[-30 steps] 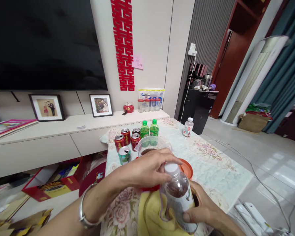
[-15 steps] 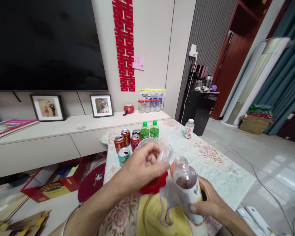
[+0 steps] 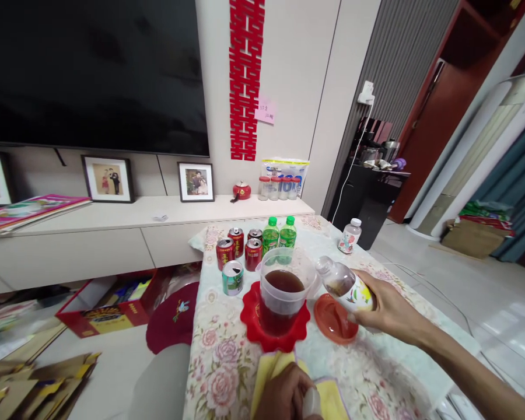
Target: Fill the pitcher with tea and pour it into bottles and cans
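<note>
My right hand [image 3: 382, 300] is wrapped round a clear bottle [image 3: 350, 287] with a patterned label and some dark liquid inside. The bottle is tilted left, its open mouth beside the rim of a translucent pitcher [image 3: 284, 306]. Dark brown liquid fills part of the pitcher, which stands in a red scalloped dish [image 3: 250, 318]. Low in the view, my left hand [image 3: 286, 392] is closed on a pale translucent piece, perhaps a lid, over a yellow cloth [image 3: 332, 396]. An orange-red lid [image 3: 335, 319] lies right of the pitcher.
Several cans [image 3: 233, 277] and two green bottles [image 3: 287, 233] stand behind the pitcher. Farther right is a small capped bottle [image 3: 349, 236]. A white cabinet [image 3: 175, 217] along the wall holds jars [image 3: 275, 189] and framed photos. A maroon stool [image 3: 172, 321] is left of the table.
My right hand has tilted the bottle and brought it up beside the pitcher. My left hand has moved from over the pitcher down to the cloth. The view has shifted left.
</note>
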{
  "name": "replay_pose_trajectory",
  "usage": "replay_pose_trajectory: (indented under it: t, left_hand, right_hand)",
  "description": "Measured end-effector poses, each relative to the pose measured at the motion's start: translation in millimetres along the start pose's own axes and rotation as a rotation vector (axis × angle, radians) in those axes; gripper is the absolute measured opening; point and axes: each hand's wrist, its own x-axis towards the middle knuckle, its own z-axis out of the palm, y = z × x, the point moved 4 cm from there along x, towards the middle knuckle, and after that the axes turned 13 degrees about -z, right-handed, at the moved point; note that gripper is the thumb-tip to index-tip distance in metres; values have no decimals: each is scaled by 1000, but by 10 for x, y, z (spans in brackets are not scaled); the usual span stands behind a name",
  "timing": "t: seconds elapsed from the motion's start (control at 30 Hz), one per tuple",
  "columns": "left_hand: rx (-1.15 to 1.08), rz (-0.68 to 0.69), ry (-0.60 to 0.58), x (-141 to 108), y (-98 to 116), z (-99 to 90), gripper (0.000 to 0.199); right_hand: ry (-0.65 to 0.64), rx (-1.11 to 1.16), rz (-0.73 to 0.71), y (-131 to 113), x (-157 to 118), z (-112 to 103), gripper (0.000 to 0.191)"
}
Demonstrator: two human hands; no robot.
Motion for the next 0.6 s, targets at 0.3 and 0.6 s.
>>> replay_pose_trajectory:
  t: [0.3,0.6]
  left_hand:
    - [12,175,-20,217,-357,80,67]
    - [32,253,19,289,-589,67,41]
  right_hand:
    - [-132,-212,-81,-260,203,-101,45]
    - [-166,-373,-116,-373,285,-195,36]
